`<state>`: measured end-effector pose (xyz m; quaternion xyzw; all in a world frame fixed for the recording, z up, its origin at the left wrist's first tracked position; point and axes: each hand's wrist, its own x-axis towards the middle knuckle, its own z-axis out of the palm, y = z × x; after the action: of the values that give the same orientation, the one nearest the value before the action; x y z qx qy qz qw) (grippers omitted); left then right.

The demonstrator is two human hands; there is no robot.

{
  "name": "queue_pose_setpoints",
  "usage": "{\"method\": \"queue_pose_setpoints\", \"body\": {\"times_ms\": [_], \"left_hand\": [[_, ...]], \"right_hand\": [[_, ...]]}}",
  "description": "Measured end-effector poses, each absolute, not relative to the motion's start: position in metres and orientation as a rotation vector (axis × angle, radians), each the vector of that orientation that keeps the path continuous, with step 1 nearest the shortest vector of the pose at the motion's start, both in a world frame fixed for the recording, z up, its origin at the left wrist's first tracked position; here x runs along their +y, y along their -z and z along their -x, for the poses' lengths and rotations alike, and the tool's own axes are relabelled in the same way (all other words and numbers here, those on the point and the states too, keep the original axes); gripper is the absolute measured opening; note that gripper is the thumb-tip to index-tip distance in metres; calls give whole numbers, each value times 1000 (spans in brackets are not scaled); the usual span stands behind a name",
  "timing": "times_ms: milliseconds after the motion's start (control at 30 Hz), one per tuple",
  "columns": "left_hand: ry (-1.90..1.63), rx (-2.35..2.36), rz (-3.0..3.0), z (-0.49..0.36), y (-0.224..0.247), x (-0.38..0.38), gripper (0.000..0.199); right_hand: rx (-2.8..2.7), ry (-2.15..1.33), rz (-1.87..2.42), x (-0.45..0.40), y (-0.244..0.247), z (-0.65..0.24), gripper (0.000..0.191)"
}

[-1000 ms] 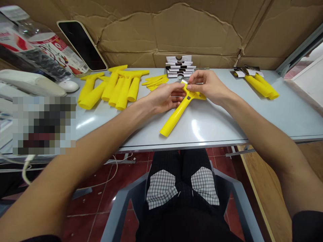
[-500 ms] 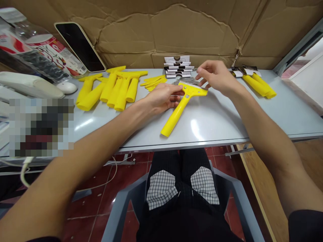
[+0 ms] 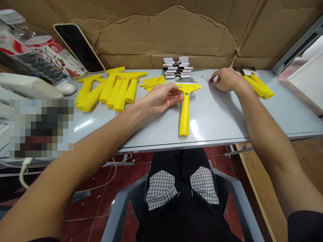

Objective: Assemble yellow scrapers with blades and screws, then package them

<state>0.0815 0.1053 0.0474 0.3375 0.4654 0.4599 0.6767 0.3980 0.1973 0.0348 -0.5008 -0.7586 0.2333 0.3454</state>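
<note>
Gripping a yellow scraper (image 3: pixel 184 116) by its head, the left hand (image 3: pixel 164 97) sits at its ten o'clock; the scraper's handle points to six. The right hand (image 3: pixel 225 80), at two o'clock, pinches a thin metal-shafted tool (image 3: pixel 206 78) between its fingertips. White cards (image 3: pixel 176 68) stand stacked near twelve; yellow scraper bodies (image 3: pixel 122 95) lie toward nine.

Grey tabletop (image 3: pixel 151 132), yellow handles (image 3: pixel 121 95) are lying left along the back edge, yellow strips (image 3: pixel 153 81) are lying beside them, white packets (image 3: pixel 177 69) are sitting mid-edge, more yellow handles (image 3: pixel 257 85) are resting near the back right corner
</note>
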Motion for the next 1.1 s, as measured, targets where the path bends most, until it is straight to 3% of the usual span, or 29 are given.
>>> {"method": "queue_pose_setpoints", "body": {"times_ms": [100,200,433,700,833,1100], "left_hand": [[-1027,1055,-738,-82,-47,105,15],[-1039,1053,-721,-82,-47,105,18],[-1029,1044,-735,-82,-45,104,16],[-1004,1054,-763,-82,-46,103,20],[-983,1062,-799,-82,-47,103,20],[-971,1075,-830,-80,-46,104,16]], "right_hand": [[-2082,-325,1671,189,-46,-386,32],[-2088,-237,1550,172,-66,-374,34],[-2182,-482,1092,144,-81,-351,12],[-2179,-636,1127,139,-77,-343,15],[-2282,-664,1117,146,-71,-346,33],[-2299,-473,1159,137,-82,-342,18]]}}
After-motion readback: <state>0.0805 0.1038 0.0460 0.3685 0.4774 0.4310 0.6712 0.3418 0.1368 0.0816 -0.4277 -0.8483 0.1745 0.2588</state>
